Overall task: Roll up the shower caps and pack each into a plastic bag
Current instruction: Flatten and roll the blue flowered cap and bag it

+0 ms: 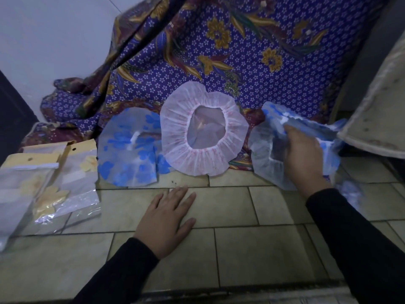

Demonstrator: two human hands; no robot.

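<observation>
Blue-flowered clear film, bunched: one shower cap sits in our right hand. The fingers curl round a fold of it and the fingertips are partly buried in the plastic. Its gathered white rim shows just beyond the fingertips. The lower edge hangs below the palm toward the tiled floor; it is blurred, so we cannot tell whether it touches.

Our left hand lies palm down on the tiles, fingers straight and slightly spread, holding nothing.

Just beyond the left fingertips, past a grout line, lies the pink-and-white cap. Its elastic opening faces us and its far edge rests against the purple patterned cloth.

To the left of it, slightly tucked under its edge, lies a second blue-flowered cap, spread flat.

Well apart from the left fingers, on their left side, the plastic bags lie loosely overlapped. They have yellow card headers and yellow flower prints.

Right of the right-hand fingers, just beside the held cap, we see a pale mat edge.
</observation>
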